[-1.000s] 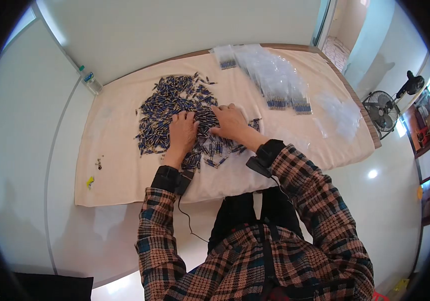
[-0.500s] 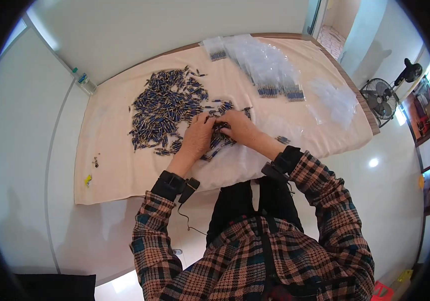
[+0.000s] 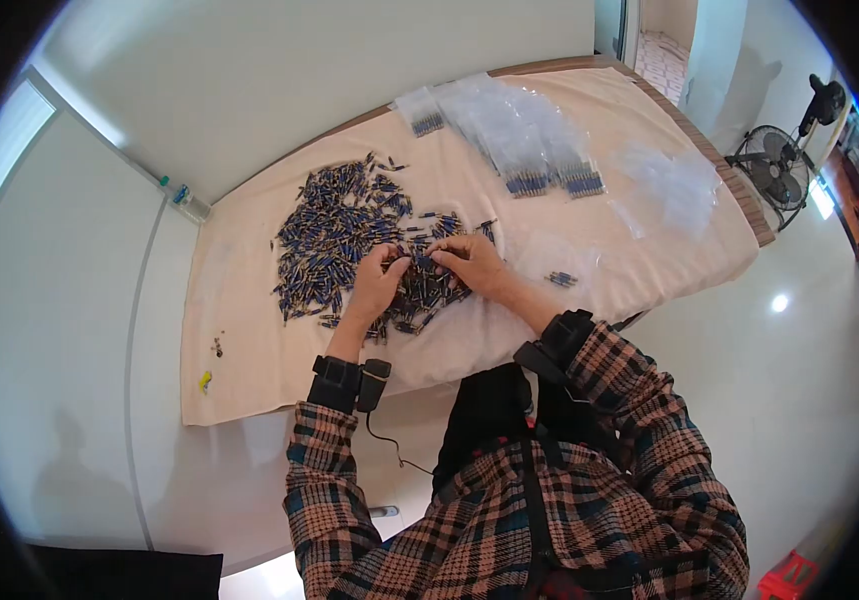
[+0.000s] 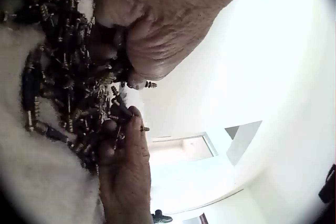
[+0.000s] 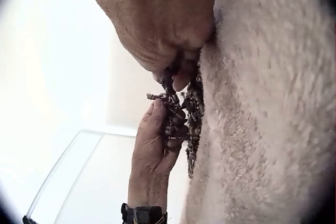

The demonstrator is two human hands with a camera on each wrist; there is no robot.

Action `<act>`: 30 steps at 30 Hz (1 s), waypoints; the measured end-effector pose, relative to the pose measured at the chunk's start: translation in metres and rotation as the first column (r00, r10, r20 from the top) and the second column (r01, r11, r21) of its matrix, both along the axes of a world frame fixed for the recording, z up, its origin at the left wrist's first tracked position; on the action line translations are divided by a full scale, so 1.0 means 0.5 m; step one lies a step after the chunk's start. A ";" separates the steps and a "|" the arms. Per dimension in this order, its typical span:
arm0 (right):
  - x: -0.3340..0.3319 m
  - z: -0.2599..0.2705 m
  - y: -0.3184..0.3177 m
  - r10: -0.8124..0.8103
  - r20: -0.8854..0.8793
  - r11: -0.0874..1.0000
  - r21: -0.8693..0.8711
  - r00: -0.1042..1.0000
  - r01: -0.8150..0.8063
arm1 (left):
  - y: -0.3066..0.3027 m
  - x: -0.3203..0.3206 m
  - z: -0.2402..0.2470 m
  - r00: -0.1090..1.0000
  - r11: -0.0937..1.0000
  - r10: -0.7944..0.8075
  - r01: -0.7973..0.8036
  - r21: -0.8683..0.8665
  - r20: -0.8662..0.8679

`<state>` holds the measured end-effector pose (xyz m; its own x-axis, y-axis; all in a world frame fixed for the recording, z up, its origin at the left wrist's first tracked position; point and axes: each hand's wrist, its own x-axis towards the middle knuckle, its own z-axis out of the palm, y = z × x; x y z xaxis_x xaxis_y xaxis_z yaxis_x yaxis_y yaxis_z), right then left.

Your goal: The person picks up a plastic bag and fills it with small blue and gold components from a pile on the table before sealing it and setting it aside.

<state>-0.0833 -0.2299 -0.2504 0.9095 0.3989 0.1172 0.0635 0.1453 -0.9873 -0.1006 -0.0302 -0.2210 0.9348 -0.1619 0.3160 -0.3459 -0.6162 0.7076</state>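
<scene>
Many small blue-and-brass pieces (image 3: 324, 235) lie heaped on a cream cloth (image 3: 249, 350). At the heap's near right part, the left hand (image 3: 377, 282) pinches some of these pieces between thumb and fingers. Facing it closely, the right hand (image 3: 474, 265) has its fingers curled round a few more. In the left wrist view brass ends stick out past the fingertips of the left hand (image 4: 157, 19) and of the right hand (image 4: 126, 171). The right wrist view has the left hand (image 5: 152, 155) with several pieces along its fingers; the right hand (image 5: 163, 19) partly hides its own.
Clear bags with rows of pieces (image 3: 524, 140) lie at the back right, beside flat clear bags (image 3: 674, 190). A few loose pieces (image 3: 561, 279) rest right of the hands. A bottle (image 3: 189, 204) stands at the left edge, a yellow item (image 3: 206, 381) lies near left, and a fan (image 3: 774, 170) is beyond.
Both hands have moved from spread over the heap to close together at its near right side, now with pieces between their fingers. A few pieces lie on the cloth to the right. The head view has shifted.
</scene>
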 end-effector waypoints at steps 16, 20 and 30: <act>0.005 -0.005 -0.004 -0.033 -0.001 0.999 0.033 0.999 0.033 | -0.005 -0.027 0.044 0.977 0.927 -0.083 0.003 0.375 0.197; 0.013 -0.011 -0.003 -0.010 -0.065 0.994 0.110 0.998 0.017 | -0.011 -0.038 0.049 0.994 0.928 -0.030 -0.013 0.373 0.110; 0.005 0.005 -0.012 0.008 -0.120 0.972 0.234 0.993 0.020 | -0.066 -0.042 0.040 0.998 0.991 0.027 -0.033 0.127 0.048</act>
<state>-0.0809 -0.2361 -0.2479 0.9248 0.3678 0.0972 -0.0512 0.3735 -0.9262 -0.1216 -0.0630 -0.2010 0.9249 -0.1757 0.3371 -0.3560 -0.7114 0.6060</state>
